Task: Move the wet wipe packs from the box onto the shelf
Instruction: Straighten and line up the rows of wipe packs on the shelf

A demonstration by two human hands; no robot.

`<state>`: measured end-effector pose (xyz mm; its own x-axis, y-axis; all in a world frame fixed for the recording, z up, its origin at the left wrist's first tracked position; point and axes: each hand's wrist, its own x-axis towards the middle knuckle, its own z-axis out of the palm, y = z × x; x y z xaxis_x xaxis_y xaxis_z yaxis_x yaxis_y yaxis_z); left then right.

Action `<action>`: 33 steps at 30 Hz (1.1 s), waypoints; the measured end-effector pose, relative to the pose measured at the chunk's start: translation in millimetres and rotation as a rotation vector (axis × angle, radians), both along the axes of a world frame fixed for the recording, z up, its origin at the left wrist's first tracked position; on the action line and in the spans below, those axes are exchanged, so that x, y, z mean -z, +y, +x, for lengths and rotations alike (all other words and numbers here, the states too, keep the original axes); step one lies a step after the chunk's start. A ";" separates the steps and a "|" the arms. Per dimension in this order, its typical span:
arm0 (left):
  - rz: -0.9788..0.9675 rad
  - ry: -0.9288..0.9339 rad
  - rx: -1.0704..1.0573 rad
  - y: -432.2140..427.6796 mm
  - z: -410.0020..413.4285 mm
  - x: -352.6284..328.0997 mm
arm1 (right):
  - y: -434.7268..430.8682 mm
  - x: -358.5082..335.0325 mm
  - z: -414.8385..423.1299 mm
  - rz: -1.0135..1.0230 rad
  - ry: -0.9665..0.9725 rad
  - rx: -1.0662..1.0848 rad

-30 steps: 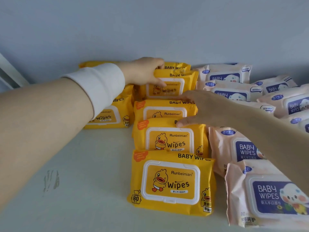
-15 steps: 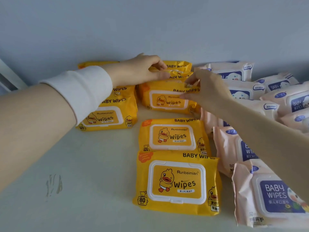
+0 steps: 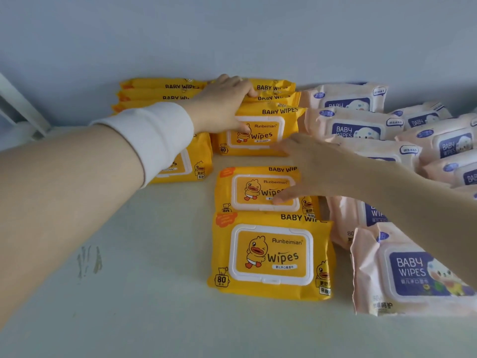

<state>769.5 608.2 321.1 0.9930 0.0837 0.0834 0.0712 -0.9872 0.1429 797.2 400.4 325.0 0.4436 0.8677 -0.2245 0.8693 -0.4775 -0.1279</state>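
Note:
Yellow duck-print wipe packs lie on the pale shelf (image 3: 129, 293). A stack of them stands against the back wall, and its top pack (image 3: 268, 130) leans face-forward. My left hand (image 3: 222, 107) grips that top pack, fingers over its upper edge and thumb on its lid. My right hand (image 3: 317, 169) hovers open above the middle yellow pack (image 3: 247, 189), its thumb touching that lid. A third yellow pack (image 3: 271, 257) lies flat in front, overlapping the middle one. The box is out of view.
Another yellow stack (image 3: 160, 91) sits at the back left, partly behind my sleeve. Several pink baby-wipe packs (image 3: 348, 99) fill the right side, one (image 3: 413, 272) near the front. A white bracket (image 3: 20, 107) slants at the far left. A scuff mark (image 3: 89, 262) shows front left.
My right hand let go of the back pack and drew back towards me over the middle pack. The top pack now rests on the back stack with my left hand still on it.

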 end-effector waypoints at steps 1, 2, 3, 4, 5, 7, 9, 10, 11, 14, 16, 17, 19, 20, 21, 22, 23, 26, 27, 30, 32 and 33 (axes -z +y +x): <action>-0.005 0.009 0.006 -0.2 -0.3 -1.4 | 0.1 0.9 -0.9 -0.046 0.134 0.048; -0.010 0.023 0.008 -0.4 -0.5 -3.0 | 1.0 2.1 -1.7 -0.050 0.208 0.089; -0.017 0.040 0.009 0.0 -0.5 -4.6 | 2.2 2.8 -2.6 -0.051 0.206 0.110; -0.031 0.061 0.011 0.5 -0.6 -6.9 | 3.3 3.6 -2.0 -0.058 0.168 0.117; -0.059 0.085 0.015 1.4 -0.8 -9.5 | 4.4 4.4 -1.1 -0.059 0.115 0.114; -0.172 0.142 0.011 3.1 -3.3 -15.5 | 5.9 5.5 -0.1 0.034 0.012 0.113; -0.317 0.181 -0.001 3.8 -7.4 -21.2 | 10.1 7.0 2.5 0.225 -0.118 0.122; -0.358 0.185 0.000 3.8 -9.4 -22.6 | 13.9 8.9 4.2 0.308 -0.191 0.128; -0.362 0.192 0.000 4.1 -10.7 -22.7 | 18.2 11.5 5.9 0.362 -0.254 0.142; -0.204 0.225 0.000 5.1 -13.5 -17.2 | 32.7 18.5 9.1 0.388 -0.395 0.149; -0.074 0.214 0.011 4.7 -12.3 -10.4 | 36.4 18.6 9.9 0.373 -0.426 0.142; -0.048 0.200 0.015 4.3 -10.9 -7.4 | 33.7 17.0 9.0 0.380 -0.408 0.164; -0.029 0.181 0.017 3.8 -8.9 -3.1 | 20.2 11.1 2.8 0.426 -0.340 0.227; -0.013 0.176 0.016 3.8 -8.2 -1.6 | 10.5 7.9 -2.4 0.434 -0.314 0.227; 0.004 0.173 0.018 4.3 -8.3 -0.5 | 0.2 4.7 -9.4 0.388 -0.291 0.197; 0.013 0.171 0.024 4.5 -8.6 0.2 | -10.3 1.3 -17.6 0.280 -0.246 0.154; 0.015 0.171 0.032 4.2 -8.9 0.5 | -19.4 -2.4 -26.0 0.123 -0.181 0.114; 0.016 0.188 0.035 3.0 -10.3 -0.4 | -28.9 -2.5 -43.7 -0.293 -0.072 0.010; 0.020 0.195 0.033 2.7 -10.2 -1.0 | -27.8 -1.6 -46.1 -0.329 -0.041 0.000; 0.023 0.220 0.028 1.3 -11.1 -3.8 | -21.7 -2.4 -46.7 -0.302 0.102 0.041; 0.019 0.237 0.025 0.1 -11.8 -6.0 | -20.9 -4.0 -46.9 -0.299 0.164 0.067; 0.020 0.246 0.026 -0.1 -11.4 -7.1 | -21.1 -4.2 -47.4 -0.285 0.182 0.076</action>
<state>758.1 608.1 328.2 0.9855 0.0587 -0.1593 0.0761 -0.9916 0.1049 749.9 379.3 329.1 0.4348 0.7246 -0.5347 0.8052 -0.5787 -0.1294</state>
